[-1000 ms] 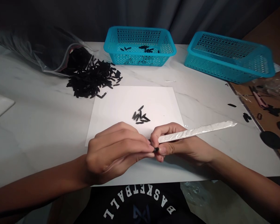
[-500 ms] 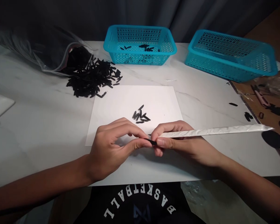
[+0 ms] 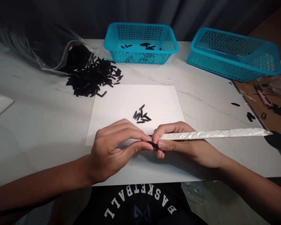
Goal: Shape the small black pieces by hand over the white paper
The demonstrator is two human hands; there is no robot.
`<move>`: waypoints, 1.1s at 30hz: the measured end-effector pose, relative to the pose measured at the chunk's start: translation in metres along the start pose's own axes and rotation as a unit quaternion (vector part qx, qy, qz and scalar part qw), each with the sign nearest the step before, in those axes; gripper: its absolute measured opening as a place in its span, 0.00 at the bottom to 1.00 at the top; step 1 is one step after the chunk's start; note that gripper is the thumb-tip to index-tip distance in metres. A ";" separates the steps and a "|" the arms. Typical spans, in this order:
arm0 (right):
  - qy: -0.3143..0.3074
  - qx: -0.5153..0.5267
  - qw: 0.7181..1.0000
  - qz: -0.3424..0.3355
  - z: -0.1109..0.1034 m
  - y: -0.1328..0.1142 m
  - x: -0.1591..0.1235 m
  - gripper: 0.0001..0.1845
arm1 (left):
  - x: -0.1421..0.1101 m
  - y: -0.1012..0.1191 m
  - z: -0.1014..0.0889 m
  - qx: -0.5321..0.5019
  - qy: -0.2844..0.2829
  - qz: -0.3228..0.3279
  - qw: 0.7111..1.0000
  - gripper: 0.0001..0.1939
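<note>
Between finger and thumb, my left hand pinches the left end of a small, narrow black piece. My right hand grips a long thin tool wrapped in shiny white tape, its tapered end pointing right. The thumb and fingertips of that hand also touch the black piece's right end. The tool's left end is mostly hidden by my fingers. Just beyond my hands, a small cluster of similar black pieces lies on a white sheet of paper.
A clear bag spills a heap of black pieces at the left. One blue basket at the back holds some pieces; another blue basket stands right of it. A pink cutter and black scraps lie far right.
The black piece has turned slightly in my fingertips. The wrapped tool's far end has dipped a little. Both hands stay nearly in place, and the view has shifted slightly.
</note>
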State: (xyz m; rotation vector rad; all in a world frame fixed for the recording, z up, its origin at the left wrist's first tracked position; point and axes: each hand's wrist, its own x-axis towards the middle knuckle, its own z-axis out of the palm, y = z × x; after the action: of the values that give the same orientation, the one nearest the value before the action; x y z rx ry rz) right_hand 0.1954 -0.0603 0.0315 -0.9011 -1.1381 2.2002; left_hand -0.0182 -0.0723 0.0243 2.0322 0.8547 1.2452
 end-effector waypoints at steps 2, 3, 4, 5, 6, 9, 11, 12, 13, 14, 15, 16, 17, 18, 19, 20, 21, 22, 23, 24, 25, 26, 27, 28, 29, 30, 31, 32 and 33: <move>0.003 -0.001 1.000 -0.002 0.001 0.000 0.000 0.03 | 0.000 0.000 0.000 0.005 -0.002 0.002 1.000 0.05; 0.005 -0.002 1.000 -0.002 0.001 0.000 0.000 0.03 | 0.000 0.000 0.000 0.008 -0.003 0.004 1.000 0.06; 0.005 -0.002 1.000 -0.001 0.002 0.000 0.000 0.03 | 0.000 0.000 0.000 0.011 -0.004 0.005 1.000 0.06; 0.005 -0.002 1.000 -0.001 0.002 0.000 0.000 0.02 | 0.000 0.000 0.000 0.014 -0.005 0.007 1.000 0.06; 0.006 -0.004 1.000 -0.002 0.002 0.000 0.000 0.02 | 0.000 0.000 0.000 0.017 -0.005 0.009 1.000 0.06; 0.014 -0.012 1.000 -0.008 0.003 0.000 -0.001 0.01 | 0.000 -0.001 0.000 0.022 -0.004 0.012 1.000 0.06; 0.024 -0.020 0.999 -0.010 0.003 0.000 -0.001 0.00 | -0.001 -0.001 0.000 0.022 -0.004 0.011 1.000 0.07; 0.028 -0.025 0.999 -0.010 0.003 0.000 -0.001 0.00 | -0.002 -0.001 0.000 0.022 -0.002 0.008 1.000 0.07; 0.031 -0.033 0.999 -0.009 0.003 0.001 -0.001 0.00 | -0.002 -0.001 0.001 0.022 0.000 0.005 1.000 0.08; 0.032 -0.041 0.999 -0.010 0.003 0.001 -0.001 0.01 | -0.003 -0.002 0.001 0.023 0.003 0.002 1.000 0.08; 0.034 -0.050 0.998 -0.011 0.003 0.001 -0.001 0.02 | -0.003 -0.002 0.002 0.022 0.006 -0.003 1.000 0.08; 0.036 -0.061 0.997 -0.013 0.004 0.002 -0.001 0.03 | -0.004 -0.002 0.002 0.020 0.008 -0.010 1.000 0.07; 0.038 -0.073 0.996 -0.015 0.004 0.002 -0.001 0.03 | -0.005 -0.002 0.003 0.016 0.011 -0.016 1.000 0.07; 0.043 -0.089 0.995 -0.020 0.005 0.001 -0.001 0.03 | -0.005 -0.003 0.003 0.010 0.012 -0.026 1.000 0.06; 0.051 -0.111 0.992 -0.029 0.006 0.001 -0.001 0.03 | -0.005 -0.003 0.003 0.002 0.013 -0.038 0.999 0.05; 0.061 -0.138 0.988 -0.040 0.007 0.000 -0.002 0.02 | -0.006 -0.002 0.003 -0.009 0.014 -0.053 0.998 0.05; 0.072 -0.167 0.982 -0.054 0.007 0.000 -0.002 0.01 | -0.006 -0.002 0.003 -0.023 0.016 -0.071 0.997 0.05; 0.084 -0.197 0.974 -0.072 0.008 -0.001 -0.002 0.02 | -0.005 -0.002 0.002 -0.038 0.016 -0.092 0.995 0.05; 0.096 -0.223 0.966 -0.092 0.008 -0.002 -0.003 0.04 | -0.005 -0.001 0.002 -0.054 0.017 -0.115 0.992 0.04; 0.108 -0.246 0.957 -0.114 0.008 -0.002 -0.004 0.07 | -0.004 0.000 0.001 -0.068 0.017 -0.141 0.988 0.04; 0.120 -0.267 0.946 -0.137 0.008 -0.002 -0.005 0.10 | -0.003 0.001 0.000 -0.080 0.016 -0.165 0.983 0.03; 0.137 -0.290 0.934 -0.158 0.008 -0.002 -0.006 0.12 | -0.001 0.002 -0.001 -0.089 0.013 -0.189 0.978 0.03; 0.159 -0.312 0.920 -0.176 0.008 -0.002 -0.007 0.13 | 0.000 0.003 -0.002 -0.099 0.011 -0.211 0.972 0.02; 0.183 -0.329 0.907 -0.188 0.008 -0.002 -0.008 0.12 | 0.002 0.004 -0.003 -0.112 0.006 -0.229 0.967 0.01; 0.204 -0.335 0.898 -0.198 0.007 -0.002 -0.009 0.11 | 0.003 0.004 -0.004 -0.131 0.000 -0.243 0.961 0.00; 0.223 -0.326 0.895 -0.206 0.007 -0.002 -0.010 0.11 | 0.005 0.005 -0.004 -0.153 -0.007 -0.254 0.955 0.01; 0.235 -0.306 0.898 -0.213 0.007 -0.002 -0.011 0.12 | 0.006 0.005 -0.005 -0.177 -0.012 -0.263 0.948 0.01; 0.240 -0.282 0.902 -0.222 0.007 -0.002 -0.011 0.12 | 0.006 0.004 -0.006 -0.198 -0.016 -0.272 0.942 0.01; 0.241 -0.261 0.906 -0.231 0.006 -0.001 -0.011 0.12 | 0.006 0.003 -0.006 -0.213 -0.017 -0.281 0.935 0.01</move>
State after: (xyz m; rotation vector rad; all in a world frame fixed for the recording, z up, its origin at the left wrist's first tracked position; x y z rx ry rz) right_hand 0.1981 -0.0707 0.0389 -1.1564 -1.5124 1.2124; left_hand -0.0211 -0.0685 0.0325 1.3309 0.9607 0.9577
